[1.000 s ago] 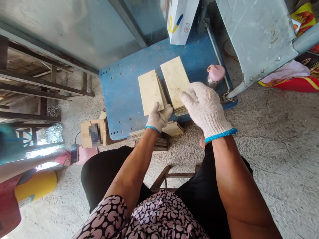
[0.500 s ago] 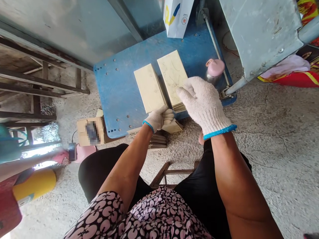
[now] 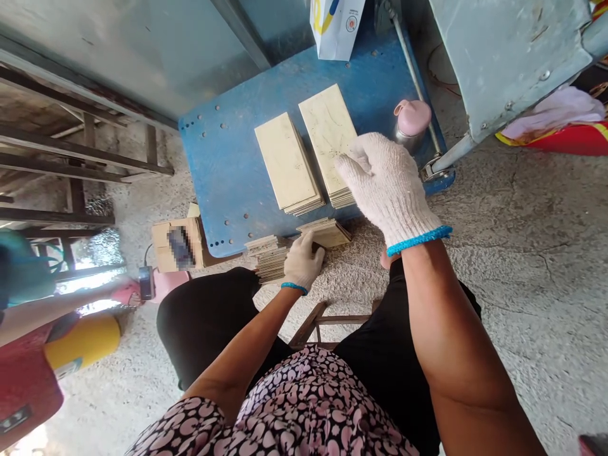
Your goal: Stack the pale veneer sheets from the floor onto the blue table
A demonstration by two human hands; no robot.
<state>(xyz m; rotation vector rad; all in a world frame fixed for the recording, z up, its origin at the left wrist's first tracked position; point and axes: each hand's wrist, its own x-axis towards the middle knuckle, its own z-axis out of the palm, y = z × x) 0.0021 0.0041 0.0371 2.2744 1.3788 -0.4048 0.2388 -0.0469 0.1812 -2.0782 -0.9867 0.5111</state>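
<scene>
Gloved hands at stacks of thin pale boards

The left hand lies flat and open-fingered on a floor pile just in front of the blue platform. The right hand, fingers loosely curled, is at the near end of the right stack; I cannot tell if it grips. A left stack lies beside it, a pink bottle nearby.

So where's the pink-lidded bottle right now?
In the head view, the pink-lidded bottle stands at the right edge of the blue board, just beyond the right hand.
</scene>
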